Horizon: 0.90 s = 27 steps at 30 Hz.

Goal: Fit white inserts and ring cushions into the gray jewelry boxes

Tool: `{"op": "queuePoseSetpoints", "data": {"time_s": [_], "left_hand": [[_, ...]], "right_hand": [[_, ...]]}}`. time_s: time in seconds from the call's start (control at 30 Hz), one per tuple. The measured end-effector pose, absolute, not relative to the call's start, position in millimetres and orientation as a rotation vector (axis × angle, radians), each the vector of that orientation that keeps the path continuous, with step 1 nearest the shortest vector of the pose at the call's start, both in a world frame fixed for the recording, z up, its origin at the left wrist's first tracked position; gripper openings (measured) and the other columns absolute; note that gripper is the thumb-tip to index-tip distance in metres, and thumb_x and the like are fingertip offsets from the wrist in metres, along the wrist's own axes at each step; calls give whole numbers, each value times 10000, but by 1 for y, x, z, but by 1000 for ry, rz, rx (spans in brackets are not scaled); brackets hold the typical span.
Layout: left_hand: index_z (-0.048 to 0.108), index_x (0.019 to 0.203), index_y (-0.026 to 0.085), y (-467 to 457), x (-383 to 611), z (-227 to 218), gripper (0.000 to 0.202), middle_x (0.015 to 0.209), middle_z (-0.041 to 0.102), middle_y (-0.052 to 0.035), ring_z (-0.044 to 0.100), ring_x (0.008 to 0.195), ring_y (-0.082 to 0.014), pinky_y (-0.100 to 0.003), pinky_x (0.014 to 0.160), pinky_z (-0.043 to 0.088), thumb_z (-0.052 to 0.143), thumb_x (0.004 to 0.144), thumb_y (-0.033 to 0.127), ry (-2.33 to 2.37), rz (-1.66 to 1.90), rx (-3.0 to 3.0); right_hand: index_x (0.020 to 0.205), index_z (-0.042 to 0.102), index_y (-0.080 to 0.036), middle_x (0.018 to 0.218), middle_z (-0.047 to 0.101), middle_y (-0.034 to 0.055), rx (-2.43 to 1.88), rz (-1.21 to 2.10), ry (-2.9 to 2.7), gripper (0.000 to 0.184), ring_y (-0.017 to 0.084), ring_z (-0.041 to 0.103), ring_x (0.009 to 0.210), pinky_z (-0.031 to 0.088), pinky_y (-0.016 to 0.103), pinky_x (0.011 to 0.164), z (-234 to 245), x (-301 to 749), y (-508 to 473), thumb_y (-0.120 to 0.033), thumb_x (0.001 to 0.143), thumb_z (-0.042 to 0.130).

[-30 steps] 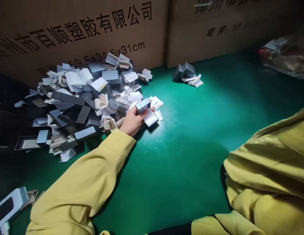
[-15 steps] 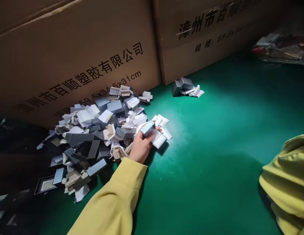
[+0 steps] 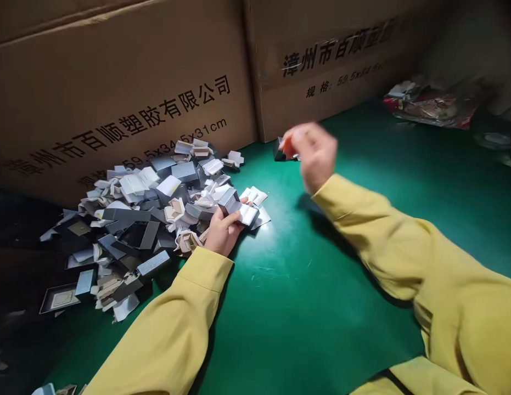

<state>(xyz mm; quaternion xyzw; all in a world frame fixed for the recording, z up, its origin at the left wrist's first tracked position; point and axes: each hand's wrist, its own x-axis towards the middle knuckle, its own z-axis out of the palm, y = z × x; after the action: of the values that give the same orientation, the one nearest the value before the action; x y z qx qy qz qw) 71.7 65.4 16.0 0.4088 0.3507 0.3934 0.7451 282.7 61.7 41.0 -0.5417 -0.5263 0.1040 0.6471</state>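
My left hand (image 3: pixel 224 229) is closed around a small open grey box (image 3: pixel 228 201), whose white inside shows. It is at the right edge of a pile of grey boxes (image 3: pixel 185 173) and white folded inserts (image 3: pixel 134 186). White paper pieces (image 3: pixel 261 214) lie just beyond its fingers. My right hand (image 3: pixel 315 153) is raised near the cartons, blurred by motion, its fingers looking curled. It partly covers a dark box piece (image 3: pixel 279 150) by the carton's foot. Whether the right fingers hold anything is hidden by the blur.
Two large brown cartons (image 3: pixel 115 66) with black printing stand along the back of the green table (image 3: pixel 271 318). A clear plastic bag with red contents (image 3: pixel 432 107) lies at the far right. An open dark tray (image 3: pixel 53 299) lies at the pile's lower left.
My right hand has come into view and reached to the dark box pieces by the cartons. The box in my left hand has turned, showing more of its white inside. The view has shifted.
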Motion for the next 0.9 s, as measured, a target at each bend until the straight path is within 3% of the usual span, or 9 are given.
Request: {"op": "queuePoseSetpoints", "data": {"time_s": [0.1,0.17,0.3,0.4,0.53,0.77,0.9], "left_hand": [[541,1116,177,65,71,16,461,1121,620,-91,546,1092,-267,-406,845,473,606,662,130,747,865,903],[553,1088,148,66,70,14,438,1114,617,-109,548,1080,-278,-411,840,473,608,654,123,734,864,897],[563,1070,127,68,68,11,430,1092,621,-110,565,1037,-266,-396,846,466,631,646,119,667,853,892],[582,1054,128,68,66,10,408,1019,641,-86,589,970,-227,-350,835,460,645,651,129,641,865,898],[601,1018,142,70,64,11,359,1001,634,-61,590,927,-177,-295,824,457,645,662,130,586,852,893],[577,1067,143,67,68,13,399,1020,620,-71,580,915,-162,-274,790,455,653,676,130,508,792,877],[557,1080,152,63,69,10,418,1065,614,-86,566,992,-208,-333,846,443,685,684,191,553,772,912]], "right_hand": [[695,642,-110,644,628,-18,-1323,251,-1348,372,44,552,604,404,157,552,19,263,60,-352,850,406],[756,656,-148,725,667,8,-1325,223,-1462,260,89,569,653,445,205,588,5,249,53,-293,848,462],[875,651,-182,864,678,39,-1225,208,-1706,217,141,576,753,476,287,720,-6,233,34,-300,861,469],[1008,624,-180,1042,648,71,-1132,108,-1900,318,190,542,945,452,339,836,-7,232,25,-425,833,521],[1110,588,-180,1126,626,85,-1107,-153,-2114,478,235,505,1041,427,384,833,-9,234,25,-533,791,537],[1073,606,-173,1102,649,76,-1073,-361,-2126,268,188,539,1086,418,344,851,-9,234,29,-307,890,464],[1025,621,-172,1050,676,56,-1043,-404,-2087,216,156,587,1041,438,311,824,-6,233,26,-222,889,461]]}}
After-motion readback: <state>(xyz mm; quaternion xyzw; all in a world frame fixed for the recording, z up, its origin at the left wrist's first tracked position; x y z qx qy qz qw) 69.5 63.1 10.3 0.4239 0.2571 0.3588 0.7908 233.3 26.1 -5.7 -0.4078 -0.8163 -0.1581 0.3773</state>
